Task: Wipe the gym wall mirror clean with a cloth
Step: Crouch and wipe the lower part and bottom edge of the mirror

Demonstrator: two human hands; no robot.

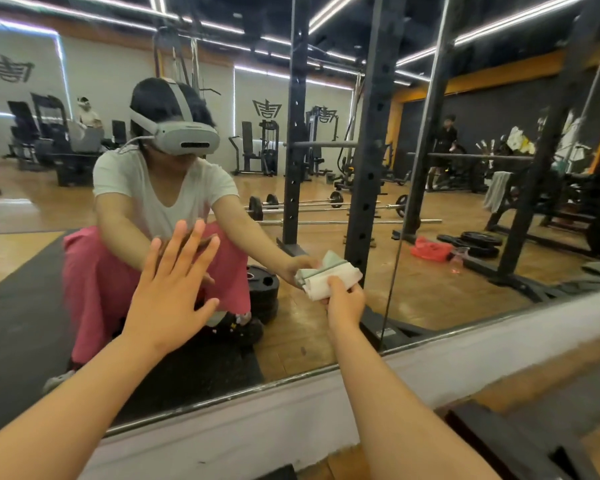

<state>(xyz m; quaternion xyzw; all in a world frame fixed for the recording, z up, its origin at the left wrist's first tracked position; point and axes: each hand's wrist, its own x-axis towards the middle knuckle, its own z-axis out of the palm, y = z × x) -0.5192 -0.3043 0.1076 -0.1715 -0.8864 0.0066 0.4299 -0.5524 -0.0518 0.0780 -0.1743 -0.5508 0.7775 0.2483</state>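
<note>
Head view, person crouched before the mirror [430,265]. The right hand [343,299] is clenched around a folded white cloth [329,277], thumb on the near face, and presses it against the glass low in the pane, a little above the pale bottom ledge [499,344]. The cloth lies directly ahead of the right hand, between the fingers and the mirror surface, and appears to touch its own reflection. Its long axis runs roughly level, tilted up toward the right; a grey-green band crosses it along that axis. The free end points up and to the right, away from the wrist.

The left hand [174,289] is released, fingers spread, palm flat toward the glass well to the left of the cloth; it holds nothing and seems to serve as a brace. The right hand is thus the only one placed to wipe. Judged from this layout, the next stroke would run sideways along the pane, across the cloth's short side or along its length; which one cannot be told.
</note>
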